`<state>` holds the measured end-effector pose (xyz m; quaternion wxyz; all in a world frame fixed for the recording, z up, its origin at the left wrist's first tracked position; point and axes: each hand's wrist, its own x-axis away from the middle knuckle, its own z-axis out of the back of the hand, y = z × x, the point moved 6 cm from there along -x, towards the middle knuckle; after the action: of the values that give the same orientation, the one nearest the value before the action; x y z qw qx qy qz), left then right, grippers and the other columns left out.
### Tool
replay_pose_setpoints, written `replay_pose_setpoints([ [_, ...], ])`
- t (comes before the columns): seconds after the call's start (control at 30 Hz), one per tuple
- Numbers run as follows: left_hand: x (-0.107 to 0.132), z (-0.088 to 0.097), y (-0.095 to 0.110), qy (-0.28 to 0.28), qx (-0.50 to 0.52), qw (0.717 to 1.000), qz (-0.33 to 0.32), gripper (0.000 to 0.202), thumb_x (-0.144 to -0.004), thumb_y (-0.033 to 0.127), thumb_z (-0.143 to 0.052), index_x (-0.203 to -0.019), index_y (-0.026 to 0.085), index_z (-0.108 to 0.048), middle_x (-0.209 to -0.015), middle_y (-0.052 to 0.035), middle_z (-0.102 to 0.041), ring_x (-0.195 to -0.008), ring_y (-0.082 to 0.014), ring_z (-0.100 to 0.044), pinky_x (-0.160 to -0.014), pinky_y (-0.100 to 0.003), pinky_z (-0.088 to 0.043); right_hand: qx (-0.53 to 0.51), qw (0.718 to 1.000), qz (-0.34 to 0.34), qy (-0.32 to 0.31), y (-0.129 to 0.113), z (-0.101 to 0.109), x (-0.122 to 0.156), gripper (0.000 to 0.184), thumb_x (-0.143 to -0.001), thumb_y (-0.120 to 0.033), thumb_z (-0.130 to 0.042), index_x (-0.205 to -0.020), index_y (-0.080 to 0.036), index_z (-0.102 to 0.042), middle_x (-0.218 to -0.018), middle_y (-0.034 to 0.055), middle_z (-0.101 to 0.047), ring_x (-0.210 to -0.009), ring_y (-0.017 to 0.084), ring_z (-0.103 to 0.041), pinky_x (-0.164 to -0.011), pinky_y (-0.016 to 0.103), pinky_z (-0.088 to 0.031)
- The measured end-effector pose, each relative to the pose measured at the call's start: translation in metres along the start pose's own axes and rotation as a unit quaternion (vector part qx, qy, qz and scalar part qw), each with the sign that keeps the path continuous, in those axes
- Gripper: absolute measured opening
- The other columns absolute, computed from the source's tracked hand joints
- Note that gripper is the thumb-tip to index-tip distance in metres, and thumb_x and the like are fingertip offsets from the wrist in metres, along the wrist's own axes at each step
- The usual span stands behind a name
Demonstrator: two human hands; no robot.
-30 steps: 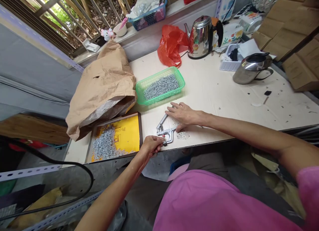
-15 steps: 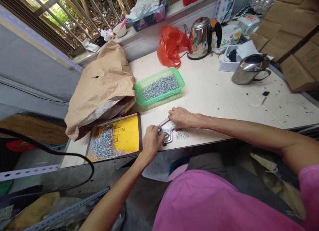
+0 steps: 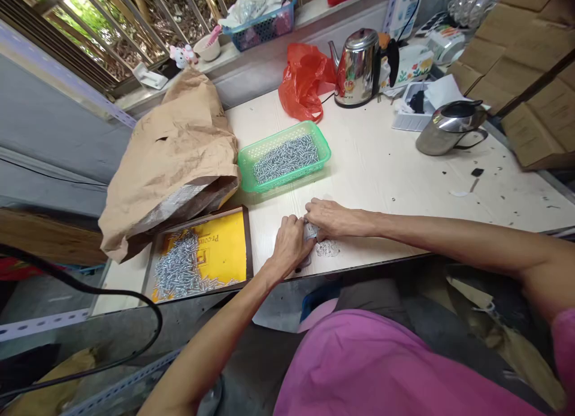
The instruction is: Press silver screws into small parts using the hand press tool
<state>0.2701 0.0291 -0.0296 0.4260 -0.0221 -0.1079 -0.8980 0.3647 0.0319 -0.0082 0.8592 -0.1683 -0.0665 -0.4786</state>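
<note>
Near the table's front edge, my left hand [image 3: 290,242] and my right hand [image 3: 330,217] meet over a flat grey metal piece [image 3: 309,230]. Both hands are closed on it, with fingers bent around its ends; most of it is hidden beneath them. Just below my right hand a worn, speckled patch [image 3: 328,248] marks the tabletop. Left of my left hand is a shallow brown-edged tray [image 3: 248,242] with a yellow bottom, holding a heap of small silver screws [image 3: 179,263]. A green plastic basket [image 3: 285,185] of similar small metal pieces stands farther back.
A large brown paper bag [image 3: 175,137] leans behind the tray. At the back are a red plastic bag [image 3: 303,84] and a steel kettle [image 3: 357,69]. A steel pitcher [image 3: 449,128] stands right. A black cable [image 3: 148,302] loops at the lower left.
My left hand has moved right, toward my right hand. The metal piece's arms, which showed spread between the hands, are now drawn together and mostly covered. The view has shifted slightly.
</note>
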Motion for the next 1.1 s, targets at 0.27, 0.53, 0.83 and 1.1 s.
replay_pose_setpoints([
  [0.27,-0.005,0.000,-0.002,0.017,0.037,0.999,0.012,0.011,-0.088,0.027,-0.060,-0.086,0.017,-0.064,-0.089,-0.0057,-0.059,-0.092,-0.0215,-0.052,-0.078,-0.033,-0.044,0.021,1.000,0.016,0.002,0.002,-0.002,-0.006,0.012,-0.086,-0.014,-0.058,-0.088,-0.010,-0.069,-0.090,0.0131,-0.068,-0.086,0.023,-0.059,-0.063,0.030,-0.034],
  [0.53,-0.006,0.003,-0.007,0.016,0.037,0.999,-0.019,0.015,-0.088,0.029,-0.060,-0.093,0.016,-0.066,-0.092,-0.0070,-0.061,-0.095,-0.0232,-0.054,-0.083,-0.035,-0.048,0.032,0.998,0.024,0.043,0.011,-0.007,-0.004,0.021,-0.086,-0.031,-0.063,-0.089,-0.011,-0.070,-0.091,0.0127,-0.067,-0.084,0.023,-0.060,-0.065,0.029,-0.034],
  [0.83,0.051,-0.030,0.042,0.134,0.090,0.981,-0.104,0.033,-0.096,0.016,-0.040,-0.127,0.015,-0.053,-0.134,-0.0150,-0.057,-0.129,-0.0261,-0.048,-0.111,-0.049,-0.038,-0.003,0.996,-0.023,0.084,0.053,-0.006,-0.017,0.013,-0.087,-0.020,-0.058,-0.092,-0.014,-0.069,-0.098,0.0096,-0.066,-0.088,0.019,-0.056,-0.069,0.028,-0.034],
  [1.1,0.053,-0.037,0.048,0.148,0.114,0.977,-0.104,0.028,-0.097,0.026,-0.042,-0.118,0.014,-0.057,-0.114,-0.0148,-0.065,-0.111,-0.0286,-0.061,-0.093,-0.046,-0.051,0.073,0.981,0.157,0.092,-0.051,-0.008,-0.032,0.015,-0.088,-0.020,-0.056,-0.086,-0.022,-0.071,-0.103,0.0095,-0.063,-0.097,0.024,-0.046,-0.069,0.034,-0.030],
])
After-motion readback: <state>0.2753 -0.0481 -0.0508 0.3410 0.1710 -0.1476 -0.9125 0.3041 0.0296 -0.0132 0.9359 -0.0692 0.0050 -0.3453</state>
